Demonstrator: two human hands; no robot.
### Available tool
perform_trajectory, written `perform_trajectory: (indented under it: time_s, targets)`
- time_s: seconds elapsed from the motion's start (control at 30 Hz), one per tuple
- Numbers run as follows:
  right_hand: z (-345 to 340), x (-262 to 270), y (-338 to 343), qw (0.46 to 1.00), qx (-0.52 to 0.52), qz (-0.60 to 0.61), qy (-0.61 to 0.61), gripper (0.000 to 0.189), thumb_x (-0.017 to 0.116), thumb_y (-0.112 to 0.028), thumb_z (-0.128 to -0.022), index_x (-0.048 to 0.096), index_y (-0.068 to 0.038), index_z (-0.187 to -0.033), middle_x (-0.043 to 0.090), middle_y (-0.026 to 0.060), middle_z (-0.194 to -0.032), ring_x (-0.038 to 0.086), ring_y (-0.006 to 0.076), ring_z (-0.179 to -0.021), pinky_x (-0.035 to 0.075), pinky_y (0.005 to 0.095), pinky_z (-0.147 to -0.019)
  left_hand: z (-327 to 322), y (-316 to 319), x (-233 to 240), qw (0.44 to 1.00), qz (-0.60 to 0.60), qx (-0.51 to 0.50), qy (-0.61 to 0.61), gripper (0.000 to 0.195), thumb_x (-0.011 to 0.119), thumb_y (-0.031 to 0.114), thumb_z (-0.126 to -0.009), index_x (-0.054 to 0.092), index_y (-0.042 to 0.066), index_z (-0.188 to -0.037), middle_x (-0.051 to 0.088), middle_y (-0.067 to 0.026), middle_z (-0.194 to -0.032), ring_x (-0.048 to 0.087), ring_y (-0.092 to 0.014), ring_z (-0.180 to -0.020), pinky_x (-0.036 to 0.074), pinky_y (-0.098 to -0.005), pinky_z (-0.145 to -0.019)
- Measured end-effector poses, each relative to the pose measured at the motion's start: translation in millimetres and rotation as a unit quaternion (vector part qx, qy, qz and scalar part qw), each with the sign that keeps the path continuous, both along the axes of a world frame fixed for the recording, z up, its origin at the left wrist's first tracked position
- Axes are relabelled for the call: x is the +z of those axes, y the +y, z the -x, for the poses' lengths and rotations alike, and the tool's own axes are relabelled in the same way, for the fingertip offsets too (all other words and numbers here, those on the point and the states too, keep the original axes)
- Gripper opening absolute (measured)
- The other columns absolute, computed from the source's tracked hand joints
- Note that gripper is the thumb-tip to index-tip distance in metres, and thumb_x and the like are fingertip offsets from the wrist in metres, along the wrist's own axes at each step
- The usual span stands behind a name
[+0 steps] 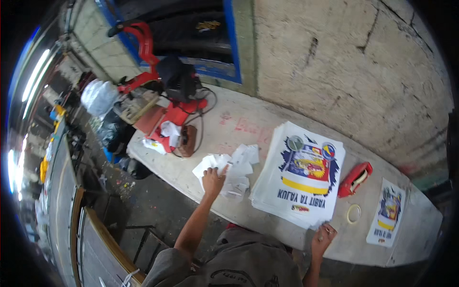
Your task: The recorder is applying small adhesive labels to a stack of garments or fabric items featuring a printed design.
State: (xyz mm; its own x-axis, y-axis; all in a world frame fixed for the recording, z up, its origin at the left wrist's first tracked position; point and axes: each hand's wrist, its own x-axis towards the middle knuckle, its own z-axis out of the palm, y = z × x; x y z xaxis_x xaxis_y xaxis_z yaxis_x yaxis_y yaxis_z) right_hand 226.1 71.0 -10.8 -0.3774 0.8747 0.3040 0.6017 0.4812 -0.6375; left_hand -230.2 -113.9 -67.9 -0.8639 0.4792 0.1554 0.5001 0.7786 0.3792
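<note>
My left hand (214, 181) rests over a loose pile of small white paper pieces (241, 168), its index finger stretched out. No piece is plainly gripped in it. At the near corner of a thick stack of printed white sheets (267, 190) is my right hand (323, 235), its fingers bent. Whether it pinches anything is too small to tell. The top sheet carries a blue, yellow and red design with lettering, upside down from here. Right of the stack lie a red tape dispenser (355, 180) and a roll of pale tape (354, 214).
A single smaller printed sheet (386, 213) lies on the pale table (412, 247) at the right. A red clamp-like machine (179, 111) with a black cable occupies the left end. Behind the table rises a rough wall (340, 61). Framed screens (104, 247) stand at lower left.
</note>
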Motion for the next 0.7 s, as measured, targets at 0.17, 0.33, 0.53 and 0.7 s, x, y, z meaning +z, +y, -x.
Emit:
perform_trajectory:
  time_s: [0.17, 0.33, 0.53, 0.7]
  targets:
    - [36, 2, -2, 1.000, 0.019, -0.019, 0.008, 0.025, 0.062, 0.011, -0.074, 0.069, 0.001, -0.097, 0.059, 0.0151, -0.108, 0.051, 0.0334, -0.106, 0.051, 0.0405, -0.079, 25, -23, -21, 0.987, -0.106, 0.011, -0.120, 0.015, 0.069, 0.011, -0.080, 0.070, -0.001, -0.087, 0.068, -0.0173, -0.080, 0.067, -0.030, -0.072, 0.051, -0.0392, -0.065]
    - [75, 29, -1, 1.000, 0.017, 0.013, 0.002, 0.025, 0.065, 0.008, -0.074, 0.070, 0.000, -0.097, 0.061, 0.0143, -0.105, 0.056, 0.0319, -0.101, 0.049, 0.0397, -0.085, 1, 10, 47, 0.972, -0.182, -0.050, -0.142, 0.015, 0.066, 0.010, -0.087, 0.070, -0.002, -0.093, 0.068, -0.0177, -0.078, 0.067, -0.028, -0.068, 0.050, -0.0384, -0.063]
    - [112, 38, 18, 0.995, 0.081, 0.026, -0.052, 0.026, 0.071, -0.004, -0.078, 0.072, -0.004, -0.104, 0.062, 0.0170, -0.114, 0.055, 0.0348, -0.109, 0.046, 0.0431, -0.094, -84, 84, 71, 0.850, -0.181, -0.360, -0.340, 0.035, 0.060, 0.005, -0.093, 0.066, 0.013, -0.126, 0.065, -0.0141, -0.093, 0.057, -0.022, -0.077, 0.048, -0.0340, -0.072]
    - [87, 16, 42, 0.953, 0.037, -0.121, -0.277, 0.048, 0.059, -0.033, -0.092, 0.058, -0.011, -0.134, 0.037, 0.0232, -0.150, 0.034, 0.0468, -0.137, 0.031, 0.0592, -0.109, -130, 93, 16, 0.829, -0.136, -0.507, -0.193, 0.043, 0.056, 0.004, -0.094, 0.054, 0.009, -0.136, 0.047, -0.0155, -0.146, 0.037, -0.035, -0.141, 0.033, -0.0483, -0.114]
